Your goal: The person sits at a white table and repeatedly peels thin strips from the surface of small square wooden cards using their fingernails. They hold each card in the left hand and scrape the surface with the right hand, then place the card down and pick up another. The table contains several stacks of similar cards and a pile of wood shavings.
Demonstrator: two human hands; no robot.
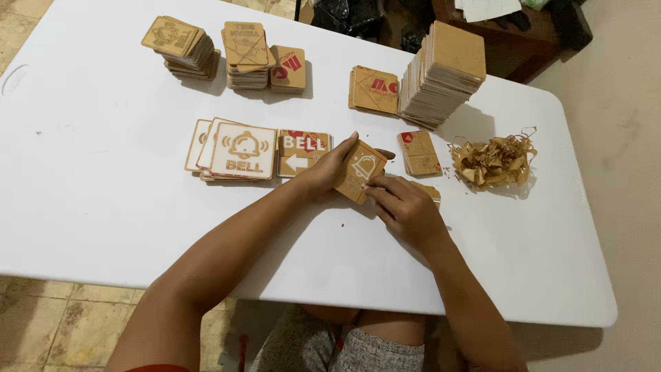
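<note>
- Left hand (329,173) curled round the left edge of a square wooden tile with a bell outline (360,171), thumb on its top edge, fingers behind; closed on it.
- Right hand (406,210) at the tile's 4 o'clock, fingertips (378,189) pinched at its lower right edge; exactly what is pinched too small to tell.
- Tile tilted, raised just above the white table (103,207), near the table's middle.
- At 9 o'clock of the tile, touching the left hand: a tile with a white arrow (301,153); further at 9 o'clock, a fanned pile of white-faced bell tiles (237,151).
- At 2 o'clock: a small stack of tiles with a red corner mark (419,152); beyond it, at 3 o'clock, a heap of curled wood scraps (494,162).
- At 1 o'clock: a tall stack of plain tiles (444,72), a low stack (374,89) just beside it.
- At 11 o'clock, near the far edge: three more stacks of engraved tiles (244,55).
</note>
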